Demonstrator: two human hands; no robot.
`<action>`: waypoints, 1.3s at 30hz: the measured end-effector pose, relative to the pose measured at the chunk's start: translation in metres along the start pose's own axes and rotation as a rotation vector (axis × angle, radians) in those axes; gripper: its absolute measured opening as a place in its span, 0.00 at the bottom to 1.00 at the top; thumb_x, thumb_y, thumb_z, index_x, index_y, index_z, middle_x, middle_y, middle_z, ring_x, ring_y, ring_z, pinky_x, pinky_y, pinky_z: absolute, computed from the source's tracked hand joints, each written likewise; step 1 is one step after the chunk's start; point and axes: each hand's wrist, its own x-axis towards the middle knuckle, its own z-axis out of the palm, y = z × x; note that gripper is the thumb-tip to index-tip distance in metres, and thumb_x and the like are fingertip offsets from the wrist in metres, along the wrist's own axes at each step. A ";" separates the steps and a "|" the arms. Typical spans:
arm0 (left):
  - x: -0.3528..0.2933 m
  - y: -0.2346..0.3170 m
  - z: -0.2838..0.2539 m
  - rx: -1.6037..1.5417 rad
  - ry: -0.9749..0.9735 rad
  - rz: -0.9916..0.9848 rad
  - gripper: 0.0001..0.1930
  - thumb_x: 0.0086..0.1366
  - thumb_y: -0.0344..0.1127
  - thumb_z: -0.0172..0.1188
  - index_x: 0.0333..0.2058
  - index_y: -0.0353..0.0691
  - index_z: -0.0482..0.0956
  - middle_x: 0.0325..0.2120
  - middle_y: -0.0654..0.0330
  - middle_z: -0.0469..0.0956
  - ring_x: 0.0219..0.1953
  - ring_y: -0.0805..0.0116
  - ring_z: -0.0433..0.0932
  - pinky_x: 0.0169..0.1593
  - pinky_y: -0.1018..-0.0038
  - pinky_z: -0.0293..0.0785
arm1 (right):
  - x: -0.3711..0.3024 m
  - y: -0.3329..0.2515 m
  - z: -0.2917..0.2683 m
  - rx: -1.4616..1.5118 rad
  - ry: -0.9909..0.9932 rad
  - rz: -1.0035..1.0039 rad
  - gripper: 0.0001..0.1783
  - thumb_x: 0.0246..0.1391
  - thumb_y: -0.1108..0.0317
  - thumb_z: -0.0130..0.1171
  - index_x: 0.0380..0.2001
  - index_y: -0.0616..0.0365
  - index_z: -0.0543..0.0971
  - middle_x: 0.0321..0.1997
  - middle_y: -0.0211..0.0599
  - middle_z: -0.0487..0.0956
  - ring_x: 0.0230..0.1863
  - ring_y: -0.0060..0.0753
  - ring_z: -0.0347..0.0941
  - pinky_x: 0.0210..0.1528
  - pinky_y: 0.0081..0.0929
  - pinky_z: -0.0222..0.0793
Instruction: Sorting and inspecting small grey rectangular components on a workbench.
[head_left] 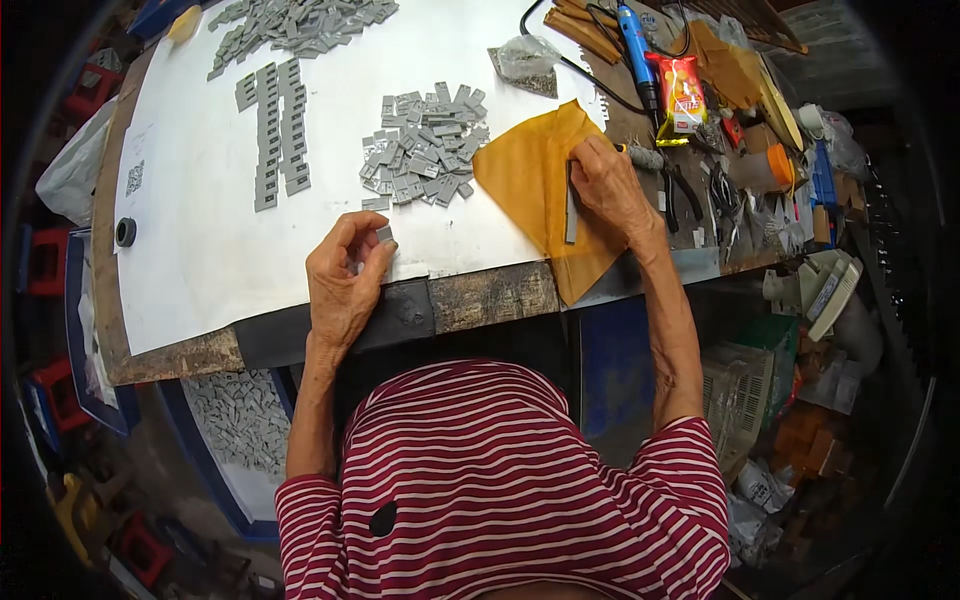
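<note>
At the table's near edge, my left hand [345, 270] pinches a small grey rectangular piece [385, 234] between thumb and fingertips. My right hand [612, 190] is closed around a narrow, flat grey tool [571, 212], whose blade points down toward me; its exact kind is unclear. Under that hand lies a creased orange-brown sheet [520, 165], its corner hanging over the edge. Just beyond my left hand is a loose heap of similar grey pieces [425, 145]. Two columns of the pieces [268, 140] are laid out farther left, close together.
White paper [200, 270] covers the tabletop. A larger grey heap [300, 25] lies at the far side. On the right are a blue corded tool [637, 45], a red-yellow packet [680, 95], pliers [685, 195] and clutter. A blue-rimmed tray of pieces [240, 425] sits below the table.
</note>
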 end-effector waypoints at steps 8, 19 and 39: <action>-0.001 0.001 -0.001 -0.117 0.080 -0.055 0.10 0.53 0.24 0.58 0.36 0.35 0.74 0.24 0.66 0.72 0.26 0.81 0.68 0.31 0.84 0.65 | -0.001 -0.008 -0.006 0.062 0.042 0.063 0.05 0.41 0.79 0.51 0.24 0.62 0.67 0.25 0.46 0.69 0.28 0.53 0.69 0.28 0.41 0.65; 0.000 0.007 -0.002 -0.388 -0.047 -0.251 0.12 0.56 0.24 0.57 0.41 0.33 0.73 0.25 0.65 0.74 0.26 0.81 0.73 0.32 0.86 0.68 | -0.006 -0.042 -0.022 0.783 0.096 0.603 0.03 0.49 0.74 0.53 0.25 0.63 0.74 0.19 0.28 0.72 0.19 0.19 0.67 0.21 0.17 0.62; -0.002 0.000 -0.001 -0.525 -0.076 -0.236 0.10 0.56 0.23 0.57 0.37 0.30 0.71 0.21 0.62 0.74 0.24 0.80 0.74 0.30 0.86 0.70 | 0.024 -0.151 -0.001 1.796 -0.211 0.803 0.03 0.50 0.76 0.53 0.27 0.67 0.73 0.21 0.34 0.74 0.17 0.15 0.64 0.17 0.12 0.59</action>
